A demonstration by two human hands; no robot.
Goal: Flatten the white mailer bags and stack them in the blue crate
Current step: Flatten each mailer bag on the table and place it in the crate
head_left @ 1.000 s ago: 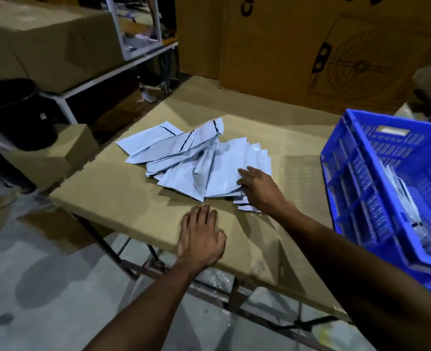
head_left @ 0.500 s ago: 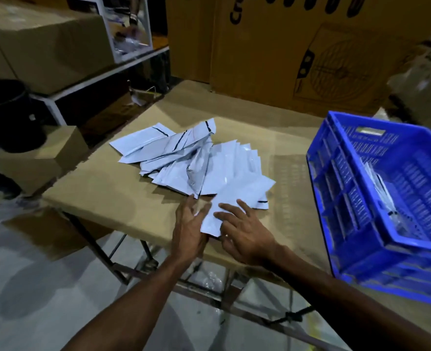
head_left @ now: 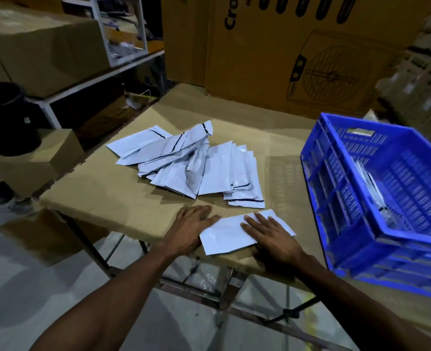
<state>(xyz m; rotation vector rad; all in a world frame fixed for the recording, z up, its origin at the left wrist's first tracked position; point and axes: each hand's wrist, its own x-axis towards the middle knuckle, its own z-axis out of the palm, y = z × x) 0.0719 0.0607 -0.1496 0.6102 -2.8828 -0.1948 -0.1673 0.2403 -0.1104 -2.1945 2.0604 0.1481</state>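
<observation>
One white mailer bag point(head_left: 228, 234) lies flat near the front edge of the cardboard-covered table point(head_left: 102, 196). My right hand point(head_left: 272, 236) presses on its right half with straight fingers. My left hand point(head_left: 190, 228) lies flat at its left edge, fingers straight, touching the bag. Behind them sits a loose pile of white mailer bags point(head_left: 189, 165), some crumpled. The blue crate point(head_left: 341, 198) stands at the right, with a few bags point(head_left: 372, 191) leaning against its inner wall.
Large cardboard boxes point(head_left: 298, 54) stand behind the table. A smaller box point(head_left: 37, 160) and a black bin point(head_left: 4, 117) are at the left, beside a white metal rack point(head_left: 82, 82). The table's front edge is close to my hands.
The single bag has been pulled from the pile toward the front edge. Both hands have spread apart across it, the left sliding left and the right sliding right.
</observation>
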